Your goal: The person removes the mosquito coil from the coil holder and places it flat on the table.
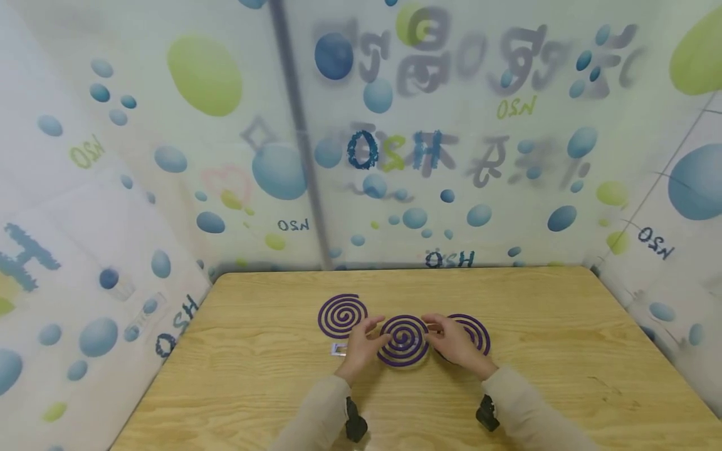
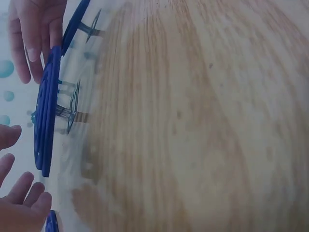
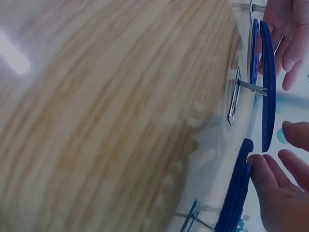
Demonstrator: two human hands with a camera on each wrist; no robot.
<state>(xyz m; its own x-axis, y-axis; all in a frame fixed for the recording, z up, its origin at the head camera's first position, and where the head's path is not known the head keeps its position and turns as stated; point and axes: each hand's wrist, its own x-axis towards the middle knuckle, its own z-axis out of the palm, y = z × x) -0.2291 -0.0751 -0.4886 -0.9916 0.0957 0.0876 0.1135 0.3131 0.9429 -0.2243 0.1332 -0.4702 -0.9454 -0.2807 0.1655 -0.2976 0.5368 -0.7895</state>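
Note:
Three purple mosquito coils stand in a row on thin metal stands. The middle coil lies between my two hands, and in the right wrist view its metal stand props it above the table. My left hand is at its left rim, fingers loosely bent and thumb toward the coil. On the other side my right hand spreads its fingers near the right rim and covers part of the right coil. Both wrist views show small gaps between the hands and the middle coil. The left coil sits beyond my left hand.
A wooden table bears everything. Beside my left hand a metal stand shows below the left coil. White curtains with blue and green dots enclose the table at the back and sides.

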